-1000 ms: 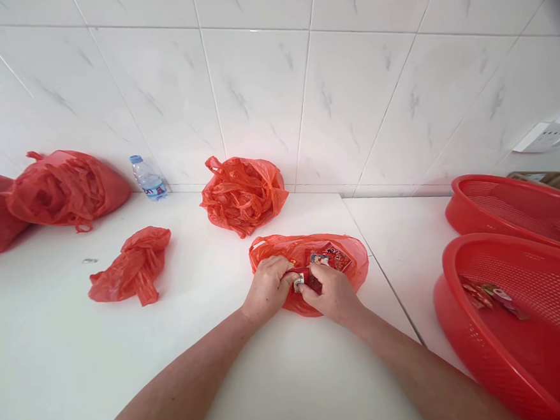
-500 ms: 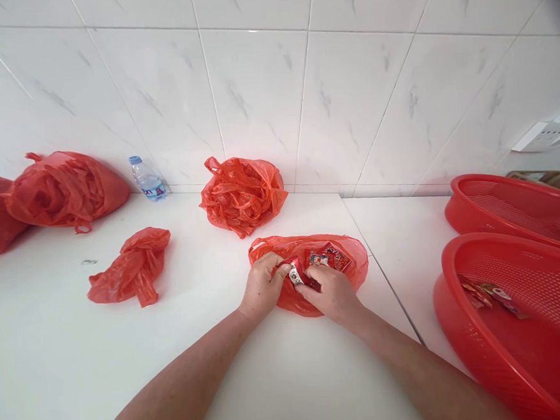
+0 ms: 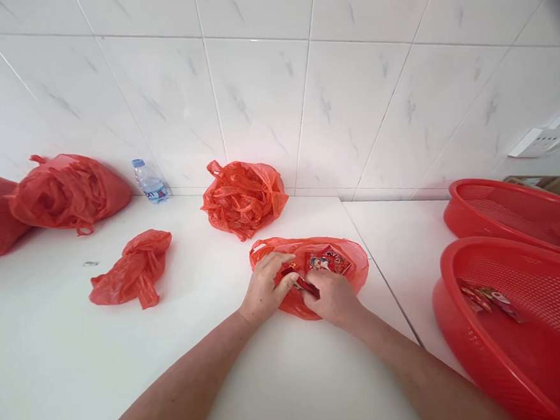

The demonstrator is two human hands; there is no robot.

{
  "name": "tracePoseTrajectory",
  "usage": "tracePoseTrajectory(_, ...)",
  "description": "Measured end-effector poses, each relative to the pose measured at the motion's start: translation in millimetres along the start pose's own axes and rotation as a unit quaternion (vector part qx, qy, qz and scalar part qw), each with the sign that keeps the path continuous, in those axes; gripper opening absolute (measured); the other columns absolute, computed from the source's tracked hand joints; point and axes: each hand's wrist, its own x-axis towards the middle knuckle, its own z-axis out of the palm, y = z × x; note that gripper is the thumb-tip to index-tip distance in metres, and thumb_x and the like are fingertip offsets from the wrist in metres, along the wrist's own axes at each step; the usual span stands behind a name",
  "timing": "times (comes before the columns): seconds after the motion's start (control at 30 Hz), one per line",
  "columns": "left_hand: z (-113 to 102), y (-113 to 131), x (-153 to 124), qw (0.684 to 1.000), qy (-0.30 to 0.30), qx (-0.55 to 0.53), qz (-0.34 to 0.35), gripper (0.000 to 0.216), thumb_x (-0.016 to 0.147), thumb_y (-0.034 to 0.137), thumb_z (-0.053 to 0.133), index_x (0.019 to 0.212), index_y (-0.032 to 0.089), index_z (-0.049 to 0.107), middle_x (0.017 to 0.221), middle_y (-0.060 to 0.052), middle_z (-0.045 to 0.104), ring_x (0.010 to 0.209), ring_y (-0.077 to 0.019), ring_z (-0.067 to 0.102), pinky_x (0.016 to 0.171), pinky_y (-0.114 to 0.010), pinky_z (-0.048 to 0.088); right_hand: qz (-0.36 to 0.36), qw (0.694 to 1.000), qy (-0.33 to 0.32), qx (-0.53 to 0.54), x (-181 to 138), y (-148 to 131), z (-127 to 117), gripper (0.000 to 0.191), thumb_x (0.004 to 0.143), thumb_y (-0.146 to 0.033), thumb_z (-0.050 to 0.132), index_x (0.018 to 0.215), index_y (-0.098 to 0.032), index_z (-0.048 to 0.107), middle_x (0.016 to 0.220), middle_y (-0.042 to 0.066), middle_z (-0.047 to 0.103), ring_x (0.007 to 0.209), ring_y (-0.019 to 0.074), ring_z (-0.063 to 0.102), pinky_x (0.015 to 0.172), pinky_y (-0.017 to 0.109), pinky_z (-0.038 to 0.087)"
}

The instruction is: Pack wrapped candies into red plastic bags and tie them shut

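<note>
Small red packet (image 3: 304,286), head view: held low over the mouth of the open red bag (image 3: 354,270), which lies flat on the white surface (image 3: 128,374) directly in front of the person. The left hand (image 3: 265,289) pinches one end between the thumb and curled fingers (image 3: 275,265). The right hand (image 3: 333,297) closes its fingers on the other end, so both hands grip the small red packet and neither is free. The two-ended hold appears to keep it steady and level just above the bag. Printed packets (image 3: 329,261) show inside the bag, whose mouth faces the hands, apparently for easy reach. A crumpled red bag (image 3: 133,268) lies left of the hands. Farther back, near the tiled wall (image 3: 301,106), stand a stuffed red bag (image 3: 243,196), a water bottle (image 3: 149,181) and a larger red bag (image 3: 70,192), all well apart from the hands. At right, the near red basket (image 3: 466,344) holds a few loose packets (image 3: 490,297); the far red basket (image 3: 477,227) sits just behind it.
</note>
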Motion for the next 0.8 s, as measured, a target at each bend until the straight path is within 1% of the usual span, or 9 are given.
tracePoseTrajectory(0.07,0.7,0.9,0.6,1.0,-0.012,-0.001,-0.01,0.009,0.086,0.022,0.051,0.081,0.02,0.058,0.08,-0.002,0.061,0.079,-0.0165,0.055,0.076,-0.032,0.045,-0.006,1.0,-0.004,-0.003,0.2,-1.4,-1.2,0.018,0.068,-0.011,0.05,0.059,-0.02,0.038,0.056,-0.003,0.047,0.054,0.0112,0.041,0.051,0.023,0.03)
tracePoseTrajectory(0.17,2.3,1.6,1.0,0.999,-0.005,-0.011,-0.047,0.018,0.084,0.015,0.048,0.066,0.019,0.051,0.069,0.001,0.054,0.069,-0.0135,0.051,0.067,-0.027,0.043,-0.004,0.999,-0.008,0.047,0.7,-3.9,-5.8,0.014,0.074,-0.016,0.053,0.064,-0.021,0.044,0.06,-0.003,0.051,0.057,0.0114,0.045,0.054,0.023,0.033)
tracePoseTrajectory(0.27,3.0,1.9,0.5,0.998,-0.007,-0.014,-0.066,0.018,0.082,0.013,0.048,0.065,0.019,0.048,0.068,0.001,0.053,0.068,-0.0129,0.05,0.065,-0.026,0.042,-0.008,0.995,-0.011,0.103,1.1,-5.1,-9.8,0.019,0.084,-0.025,0.049,0.066,-0.021,0.047,0.062,-0.002,0.053,0.059,0.0113,0.047,0.058,0.023,0.035)
tracePoseTrajectory(0.33,3.3,2.5,0.0,0.998,-0.017,-0.009,-0.063,0.019,0.082,0.011,0.046,0.065,0.019,0.047,0.067,0.002,0.052,0.066,-0.0125,0.048,0.063,-0.025,0.041,-0.018,0.995,-0.008,0.103,1.3,-5.0,-9.9,0.025,0.087,-0.022,0.043,0.062,-0.02,0.043,0.059,-0.002,0.05,0.057,0.011,0.044,0.057,0.023,0.034)
tracePoseTrajectory(0.5,5.7,5.9,-1.4,0.999,-0.032,0.04,-0.02,0.019,0.081,0.009,0.045,0.065,0.018,0.046,0.068,0.001,0.053,0.066,-0.0128,0.047,0.064,-0.027,0.04,-0.047,0.994,0.01,0.099,0.9,-4.1,-3.1,0.026,0.076,-0.012,0.043,0.056,-0.02,0.027,0.052,-0.005,0.034,0.051,0.0092,0.034,0.052,0.022,0.028)
tracePoseTrajectory(0.6,7.8,6.2,-2.3,0.997,-0.034,0.071,-0.011,0.019,0.082,0.011,0.047,0.065,0.018,0.048,0.069,0.0,0.055,0.066,-0.0133,0.048,0.065,-0.028,0.041,-0.04,0.993,0.018,0.108,0.5,-2.1,0.3,0.027,0.072,-0.011,0.043,0.056,-0.02,0.023,0.05,-0.005,0.03,0.049,0.0082,0.031,0.049,0.022,0.025)
tracePoseTrajectory(0.7,8.3,0.9,-3.0,0.997,-0.023,0.07,-0.029,0.009,0.085,0.017,0.048,0.082,0.019,0.055,0.078,-0.001,0.06,0.075,-0.015,0.054,0.07,-0.029,0.045,-0.009,0.995,0.031,0.093,1.3,3.1,-0.6,0.026,0.07,-0.013,0.044,0.056,-0.019,0.023,0.05,-0.005,0.031,0.049,0.0077,0.031,0.048,0.021,0.024)
tracePoseTrajectory(0.77,7.1,-5.0,-2.6,0.996,-0.003,0.084,-0.036,0.016,0.087,0.021,0.048,0.101,0.019,0.055,0.089,-0.003,0.064,0.085,-0.0174,0.057,0.076,-0.031,0.046,0.045,0.995,0.065,0.06,2.9,8.0,-3.8,0.026,0.069,-0.015,0.045,0.055,-0.019,0.023,0.049,-0.006,0.031,0.048,0.0077,0.03,0.047,0.022,0.022)
tracePoseTrajectory(0.8,6.1,-8.0,-2.2,0.994,0.0,0.101,-0.03,0.019,0.088,0.022,0.047,0.106,0.019,0.054,0.093,-0.004,0.064,0.089,-0.0184,0.057,0.079,-0.033,0.046,0.079,0.993,0.083,0.039,3.8,10.5,-5.7,0.027,0.069,-0.016,0.045,0.055,-0.019,0.023,0.048,-0.006,0.03,0.047,0.0078,0.029,0.046,0.022,0.021)
